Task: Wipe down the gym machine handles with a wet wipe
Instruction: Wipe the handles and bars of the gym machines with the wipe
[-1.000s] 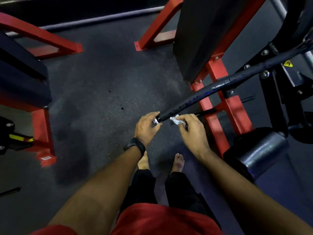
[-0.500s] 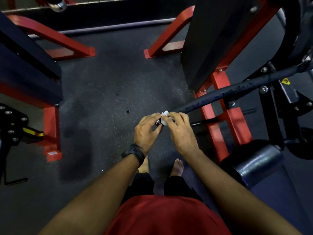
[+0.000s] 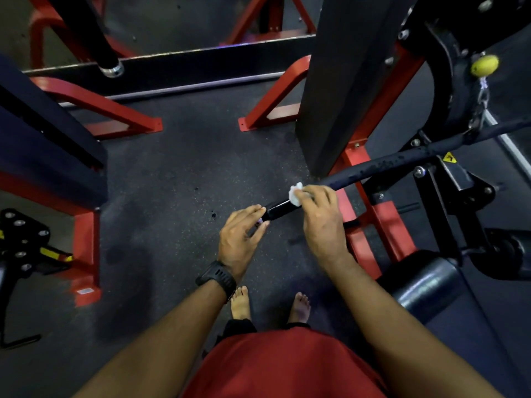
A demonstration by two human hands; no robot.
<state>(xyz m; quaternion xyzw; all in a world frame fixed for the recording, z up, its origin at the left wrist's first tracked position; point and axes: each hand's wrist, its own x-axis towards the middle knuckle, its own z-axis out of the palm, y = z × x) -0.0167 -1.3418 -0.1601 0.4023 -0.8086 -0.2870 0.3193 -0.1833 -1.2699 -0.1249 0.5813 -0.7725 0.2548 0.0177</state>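
A long black machine handle bar (image 3: 382, 169) runs from the upper right down to its free end near the middle of the view. My left hand (image 3: 240, 239) pinches that end between thumb and fingertips. My right hand (image 3: 321, 222) is wrapped over the bar a little further up and presses a crumpled white wet wipe (image 3: 296, 194) against it. The wipe shows at my fingertips, on the far side of the bar. The stretch of grip between my hands looks glossy.
A black upright pad (image 3: 339, 81) on a red frame (image 3: 370, 225) stands right behind the bar. A dark roller pad (image 3: 425, 285) sits at the lower right. More red and black machine frames (image 3: 86, 225) stand at left. My bare feet (image 3: 241, 303) stand on dark rubber floor.
My right hand has slid the wipe up the bar, away from the end, baring a short shiny stretch of grip. My left hand keeps its hold on the bar's end.
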